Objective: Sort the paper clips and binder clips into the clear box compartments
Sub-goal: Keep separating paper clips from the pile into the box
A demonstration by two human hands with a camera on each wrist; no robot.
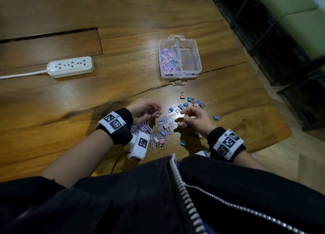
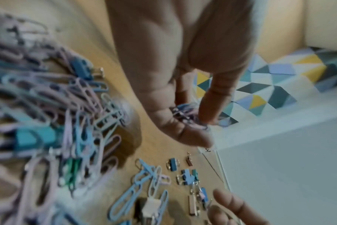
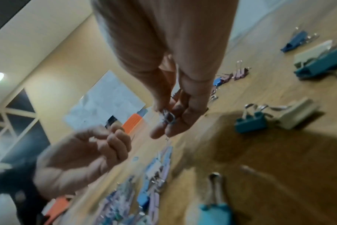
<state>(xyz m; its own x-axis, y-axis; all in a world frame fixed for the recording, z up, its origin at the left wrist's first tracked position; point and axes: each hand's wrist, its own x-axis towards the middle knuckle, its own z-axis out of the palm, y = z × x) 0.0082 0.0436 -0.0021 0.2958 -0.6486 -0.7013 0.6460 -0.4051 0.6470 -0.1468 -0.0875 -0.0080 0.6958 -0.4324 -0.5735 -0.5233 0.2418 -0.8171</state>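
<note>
From the head view, the clear box (image 1: 180, 58) stands on the wooden table (image 1: 123, 86), well beyond the hands; its left compartment holds a heap of pink and blue paper clips (image 1: 169, 58), its right compartment shows only clear plastic; handwritten labels on the near wall are too small to read. The left hand (image 1: 144, 109) hovers over the table with fingers curled, pinching a few paper clips; the right hand (image 1: 194, 120) hovers beside it, fingers curled round a paper clip. A loose pile of paper clips (image 1: 149, 128) lies beneath and between the hands; binder clips (image 1: 190, 102) lie scattered just beyond the right hand, toward the box, with a few more near its wrist. A white power strip (image 1: 70, 67) lies far to the left; dark crates (image 1: 274, 45) stand past the table's right edge.

From the left wrist, the left hand (image 2: 179, 94) pinches a small bunch of clips between thumb and fingertips; the loose pile (image 2: 54, 121) is blurred at the left; binder clips (image 2: 185, 173) lie below on the table; fingers of the right hand (image 2: 233, 210) show at the bottom edge.

From the right wrist, the right hand (image 3: 175, 94) holds a small clip in its curled fingers; the left hand (image 3: 83, 153) is loosely curled beside it, what it holds unclear through blur; teal and white binder clips (image 3: 250, 121) lie on the table to the right.
</note>
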